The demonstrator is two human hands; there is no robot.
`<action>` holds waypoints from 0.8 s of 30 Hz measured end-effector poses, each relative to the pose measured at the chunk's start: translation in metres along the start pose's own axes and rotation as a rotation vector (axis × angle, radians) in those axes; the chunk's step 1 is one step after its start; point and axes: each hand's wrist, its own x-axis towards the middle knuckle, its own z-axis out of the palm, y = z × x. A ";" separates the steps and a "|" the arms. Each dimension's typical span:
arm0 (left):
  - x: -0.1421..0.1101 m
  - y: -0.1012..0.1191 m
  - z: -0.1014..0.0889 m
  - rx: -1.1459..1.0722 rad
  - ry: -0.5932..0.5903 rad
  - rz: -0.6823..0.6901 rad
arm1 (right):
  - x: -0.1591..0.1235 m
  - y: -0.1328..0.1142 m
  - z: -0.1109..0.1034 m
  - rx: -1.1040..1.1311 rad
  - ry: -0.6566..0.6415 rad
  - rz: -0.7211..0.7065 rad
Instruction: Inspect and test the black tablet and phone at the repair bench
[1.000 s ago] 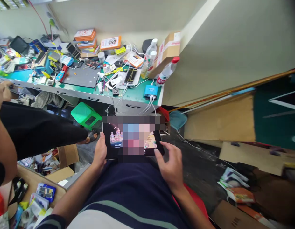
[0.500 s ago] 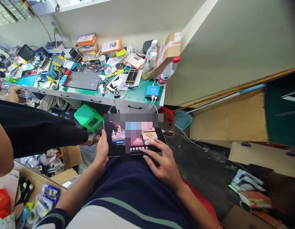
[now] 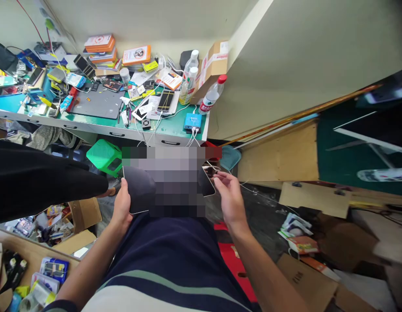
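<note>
A thin tablet (image 3: 138, 190) with a dark screen is held at a slant in front of my lap, and a blurred patch hides most of its middle. My left hand (image 3: 123, 203) grips its left edge, thumb along the front rim. My right hand (image 3: 231, 195) is beside the tablet's right edge with fingers loosely bent and thumb apart. Its fingertips are at or very near that edge; contact is unclear. Nothing shows inside the right hand.
Ahead is a cluttered green desk (image 3: 119, 125) with bottles, a blue charger box (image 3: 192, 122) and cables. A green stool (image 3: 104, 156) and a person's dark-clothed leg (image 3: 41, 182) are at left. Cardboard boxes (image 3: 305, 281) lie at lower right; a carton of scraps (image 3: 85, 214) is lower left.
The tablet's lit, colourful screen has turned dark. My right hand has moved from over the screen to its right edge. The left hand keeps its hold, and the view has shifted right.
</note>
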 end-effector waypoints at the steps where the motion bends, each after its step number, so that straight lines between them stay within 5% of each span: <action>1: 0.000 0.001 0.000 0.002 0.003 0.004 | 0.004 0.001 -0.001 0.154 -0.049 0.180; 3: -0.002 0.003 0.002 0.002 0.002 0.020 | 0.012 0.002 0.000 0.410 -0.172 0.476; 6: -0.008 0.006 0.005 0.023 0.001 0.040 | 0.023 0.002 0.008 0.590 -0.226 0.637; 19: -0.035 0.010 0.002 0.250 0.066 0.284 | 0.039 0.021 0.041 0.652 -0.214 0.691; 24: -0.043 0.017 0.008 0.257 0.093 0.267 | 0.041 0.019 0.050 0.680 -0.206 0.674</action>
